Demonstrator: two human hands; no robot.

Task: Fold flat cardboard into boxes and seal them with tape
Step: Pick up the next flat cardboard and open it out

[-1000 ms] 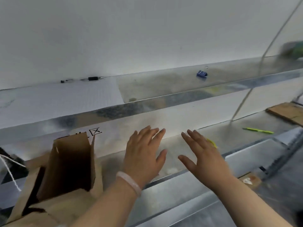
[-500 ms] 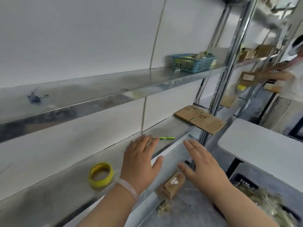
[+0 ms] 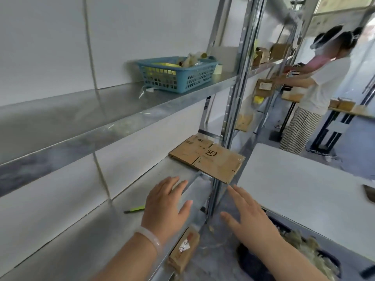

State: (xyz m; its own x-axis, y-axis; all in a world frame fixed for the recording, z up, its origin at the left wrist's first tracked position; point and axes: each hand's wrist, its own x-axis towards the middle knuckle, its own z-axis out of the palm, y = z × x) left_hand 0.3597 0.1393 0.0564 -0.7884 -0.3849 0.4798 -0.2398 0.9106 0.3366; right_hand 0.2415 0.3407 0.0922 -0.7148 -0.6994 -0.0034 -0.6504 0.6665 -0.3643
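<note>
Flat cardboard (image 3: 207, 158) lies on the lower shelf (image 3: 129, 191), overhanging its edge. My left hand (image 3: 165, 207) and right hand (image 3: 249, 219) hover below it, fingers spread, holding nothing.

Open shelf bay ahead, with a steel upright at its right edge.

The left grip (image 3: 164, 207) hovers flat-fingered over the lower shelf (image 3: 132, 191). The metal lies bare from there to the flat cardboard (image 3: 207, 157) at the far end, and only a green pen (image 3: 135, 209) lies just beside the grip. The upper shelf (image 3: 91, 104) roofs the bay and caps the room above. The cardboard's near corner overhangs the shelf front at the steel upright (image 3: 235, 98). The right grip (image 3: 249, 220), fingers spread, hangs outside the rack in the gap between the upright and the white worktop (image 3: 294, 179). Lower down, a small box (image 3: 182, 250) and a dark bin (image 3: 251, 262) of shreds crowd that gap.
</note>
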